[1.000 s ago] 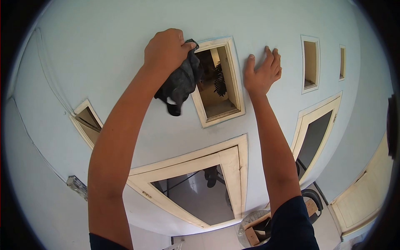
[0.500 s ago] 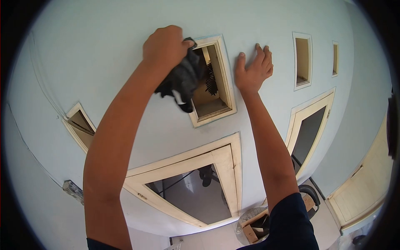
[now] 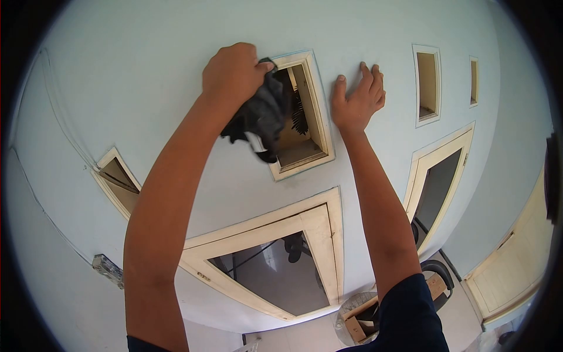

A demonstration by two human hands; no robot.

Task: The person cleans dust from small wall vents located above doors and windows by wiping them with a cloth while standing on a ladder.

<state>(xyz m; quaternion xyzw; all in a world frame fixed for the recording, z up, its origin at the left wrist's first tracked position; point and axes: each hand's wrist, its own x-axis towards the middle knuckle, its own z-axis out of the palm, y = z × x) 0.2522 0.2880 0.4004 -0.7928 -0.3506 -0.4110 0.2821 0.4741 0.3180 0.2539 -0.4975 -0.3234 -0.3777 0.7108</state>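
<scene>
Pale blue wall (image 3: 146, 70), cream-framed lower window (image 3: 270, 273), light floor (image 3: 299, 339), cream door (image 3: 507, 267).

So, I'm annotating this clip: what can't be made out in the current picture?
Head view:
Window frame: left side mostly behind the black cloth.
Left hand: grip mostly hidden by its own back.
Leftmost opening: partly behind the left forearm.
Brown boxes: partly behind the right sleeve.

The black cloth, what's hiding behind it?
The black cloth partly covers a wall opening with a cream frame; something dark and leafy shows inside. Most of the frame's left side is covered, so I can't see that part.
</scene>
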